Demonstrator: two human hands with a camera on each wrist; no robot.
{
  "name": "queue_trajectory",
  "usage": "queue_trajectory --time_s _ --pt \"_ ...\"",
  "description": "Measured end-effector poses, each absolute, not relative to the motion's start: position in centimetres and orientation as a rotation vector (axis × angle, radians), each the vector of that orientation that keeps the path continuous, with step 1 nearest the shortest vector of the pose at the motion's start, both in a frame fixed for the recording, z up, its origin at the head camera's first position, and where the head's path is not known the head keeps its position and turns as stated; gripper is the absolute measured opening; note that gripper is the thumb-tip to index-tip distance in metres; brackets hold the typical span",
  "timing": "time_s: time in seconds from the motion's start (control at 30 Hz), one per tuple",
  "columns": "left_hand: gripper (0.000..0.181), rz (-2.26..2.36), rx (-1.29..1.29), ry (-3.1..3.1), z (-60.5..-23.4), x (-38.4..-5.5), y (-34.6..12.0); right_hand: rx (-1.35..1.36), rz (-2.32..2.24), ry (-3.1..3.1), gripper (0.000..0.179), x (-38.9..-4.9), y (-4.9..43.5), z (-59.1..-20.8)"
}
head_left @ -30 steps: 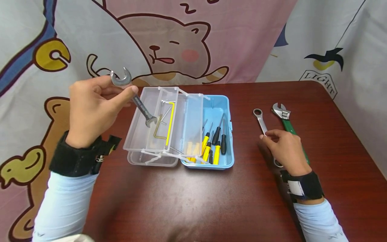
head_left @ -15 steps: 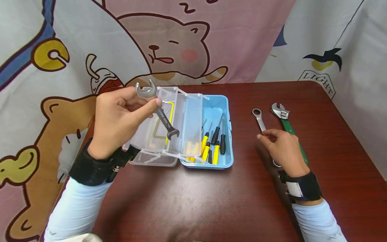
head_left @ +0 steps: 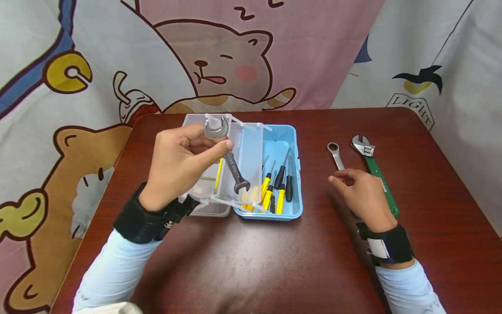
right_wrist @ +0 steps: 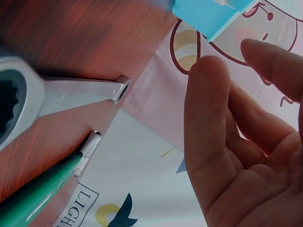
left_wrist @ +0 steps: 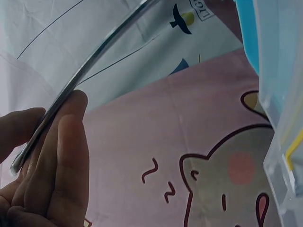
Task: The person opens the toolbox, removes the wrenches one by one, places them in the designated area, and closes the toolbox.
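Note:
My left hand (head_left: pixel 176 161) pinches a double open-ended wrench (head_left: pixel 236 172) between thumb and fingers. One jaw of the wrench points up past the fingertips; the other hangs down in front of the toolbox's clear trays. In the left wrist view, the wrench (left_wrist: pixel 90 62) shows edge-on. My right hand (head_left: pixel 364 196) is over the right side of the table with its thumb and index finger apart, holding nothing. Beneath it in the head view lies a ring wrench (head_left: pixel 335 153), its lower part hidden by the hand. An adjustable wrench (head_left: pixel 379 176) with a green handle lies just beyond.
The blue toolbox (head_left: pixel 299 183) stands at the back middle of the table, with yellow and black screwdrivers (head_left: pixel 280 194) inside. Its clear folding trays (head_left: pixel 251 139) extend to the left and bear a yellow hex key (head_left: pixel 218 179). A printed curtain (head_left: pixel 313 52) hangs behind the table.
My left hand has carried the open-ended wrench rightward and slightly down, across the clear trays. The right hand has shifted a little to the left, and the tools on the table lie as before.

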State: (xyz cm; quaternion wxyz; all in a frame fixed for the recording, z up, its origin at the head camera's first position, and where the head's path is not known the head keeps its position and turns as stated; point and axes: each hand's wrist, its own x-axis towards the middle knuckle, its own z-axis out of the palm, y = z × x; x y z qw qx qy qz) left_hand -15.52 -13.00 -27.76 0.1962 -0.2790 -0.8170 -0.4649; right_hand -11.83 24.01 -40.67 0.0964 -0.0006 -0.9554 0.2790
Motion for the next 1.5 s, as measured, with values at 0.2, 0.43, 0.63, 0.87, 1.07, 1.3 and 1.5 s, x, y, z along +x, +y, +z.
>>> queue_trajectory --time_s 0.2,0.43,0.63,0.87,1.07,1.3,1.5 --pt "0.021 -1.388 -0.799 -2.294 -28.5 -15.6 -12.0 0.010 0.832 -2.833 0.029 -11.8 23.6 -40.6" --pt "0.022 -1.486 -0.805 -2.311 -29.5 -15.8 -11.1 0.045 0.837 -2.800 0.027 -11.8 23.0 -40.5" --pt "0.015 -1.512 -0.831 -2.303 -30.3 -16.2 -10.4 0.066 0.848 -2.794 0.028 -11.7 22.3 -40.2" --pt "0.013 -1.519 -0.850 -2.322 -30.8 -16.4 -9.6 0.081 0.870 -2.788 0.027 -11.5 21.5 -39.9" --pt "0.026 -1.546 -0.864 -2.315 -31.0 -16.4 -8.9 0.109 0.885 -2.773 0.025 -11.3 20.5 -39.4" --pt "0.011 -1.565 -0.898 -2.316 -31.7 -16.5 -8.0 0.167 0.890 -2.760 0.024 -10.9 19.4 -39.2" --pt "0.017 -1.541 -0.869 -2.349 -32.1 -16.4 -7.5 0.208 0.895 -2.728 0.022 -10.4 18.6 -38.6"
